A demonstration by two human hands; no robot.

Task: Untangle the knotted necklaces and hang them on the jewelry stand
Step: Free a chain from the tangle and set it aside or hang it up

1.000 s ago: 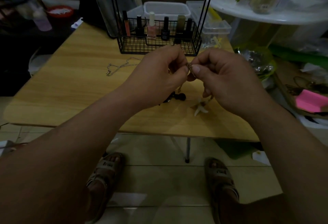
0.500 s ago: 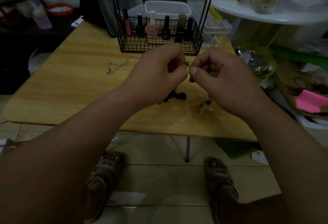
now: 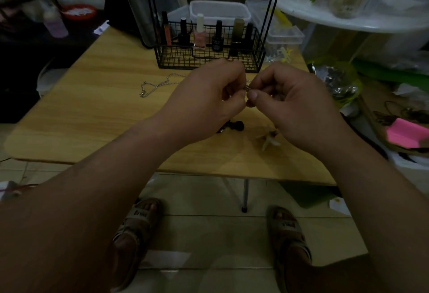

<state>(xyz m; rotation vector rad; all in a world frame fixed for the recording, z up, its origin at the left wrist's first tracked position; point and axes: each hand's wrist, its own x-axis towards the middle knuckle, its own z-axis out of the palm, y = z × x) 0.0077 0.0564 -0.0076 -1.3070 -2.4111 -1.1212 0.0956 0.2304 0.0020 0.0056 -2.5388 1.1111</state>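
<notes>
Gently: our left hand (image 3: pixel 209 101) and right hand (image 3: pixel 292 104) each pinch the necklace knot (image 3: pixel 248 87) above the middle of the tabletop (image 3: pixel 92 106); we should tease loops apart, not tug.

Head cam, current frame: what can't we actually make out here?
- Necklace: head view, a tiny dim glint pinched between the left hand and right hand. Fingers hide the rest, so the knot state is unreadable.
- Black wire stand: its top is cut off by the upper edge.
- Silver chain: its right end is hidden behind the left hand.
- Dark object: partly covered by the left wrist, unidentifiable.
</notes>
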